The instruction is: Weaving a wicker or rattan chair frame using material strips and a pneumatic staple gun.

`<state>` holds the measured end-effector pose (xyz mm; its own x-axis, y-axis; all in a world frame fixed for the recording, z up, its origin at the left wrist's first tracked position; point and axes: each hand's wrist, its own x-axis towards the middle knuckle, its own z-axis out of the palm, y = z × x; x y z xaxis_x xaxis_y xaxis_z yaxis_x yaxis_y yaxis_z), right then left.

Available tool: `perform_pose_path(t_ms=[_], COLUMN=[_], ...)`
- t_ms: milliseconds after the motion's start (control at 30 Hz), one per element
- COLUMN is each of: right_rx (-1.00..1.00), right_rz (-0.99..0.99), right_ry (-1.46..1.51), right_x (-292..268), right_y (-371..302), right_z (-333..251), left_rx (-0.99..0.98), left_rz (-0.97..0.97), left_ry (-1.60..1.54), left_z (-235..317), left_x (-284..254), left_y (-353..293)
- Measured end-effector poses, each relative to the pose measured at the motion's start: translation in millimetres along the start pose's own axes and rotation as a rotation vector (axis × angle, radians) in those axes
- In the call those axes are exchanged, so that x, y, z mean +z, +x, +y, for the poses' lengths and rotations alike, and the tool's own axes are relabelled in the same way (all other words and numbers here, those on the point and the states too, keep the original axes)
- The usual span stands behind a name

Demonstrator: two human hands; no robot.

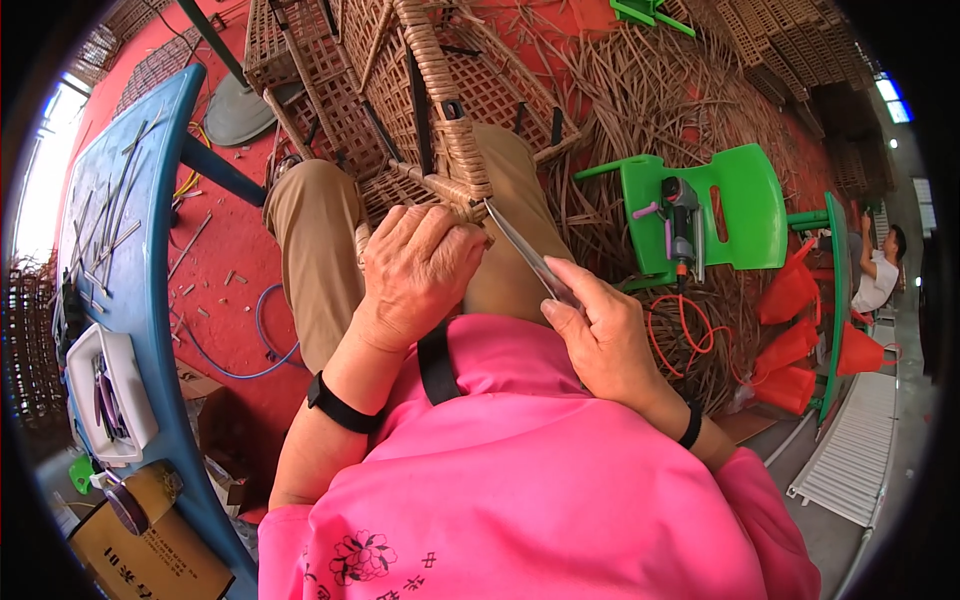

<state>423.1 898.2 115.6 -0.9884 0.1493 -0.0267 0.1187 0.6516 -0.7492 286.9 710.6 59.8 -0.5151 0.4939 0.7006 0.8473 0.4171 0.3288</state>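
A woven brown wicker basket [440, 110] with black frame bars leans between my knees, its thick braided edge running down toward my hands. My left hand [415, 265] is closed around the lower corner of this basket, and its fingertips are partly hidden. In my right hand [605, 335] is a long, pointed metal blade [525, 245], pinched between thumb and fingers. Its tip touches or nearly touches the basket corner, just beside my left fingers. The blade's handle end is hidden in my palm, so I cannot tell its exact kind.
At left stands a blue table [165, 330] with loose strips and a white tray [145, 395] of tools. A green plastic chair [745, 205] at right carries a power tool [682, 215] with a red hose. Dry leaf strips [660, 100] cover the floor; a person [880, 265] sits far right.
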Motion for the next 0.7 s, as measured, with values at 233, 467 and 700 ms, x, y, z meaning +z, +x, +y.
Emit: perform_pose_path(t_ms=[233, 467, 700], right_rx=[-0.112, 0.054, -0.029], right_rz=[0.112, 0.025, 0.140], right_ry=[-0.089, 0.192, 0.272], right_x=[17.0, 27.6, 51.1], right_y=[4.3, -0.5, 17.0], right_z=[6.8, 25.2, 9.4], left_rx=[0.021, 0.028, 0.097], left_rz=[-0.014, -0.013, 0.041], left_ry=[-0.009, -0.034, -0.012], left_z=[-2.5, -3.7, -6.3], left_x=[0.1, -1.3, 1.9], left_y=[2.4, 6.2, 6.8])
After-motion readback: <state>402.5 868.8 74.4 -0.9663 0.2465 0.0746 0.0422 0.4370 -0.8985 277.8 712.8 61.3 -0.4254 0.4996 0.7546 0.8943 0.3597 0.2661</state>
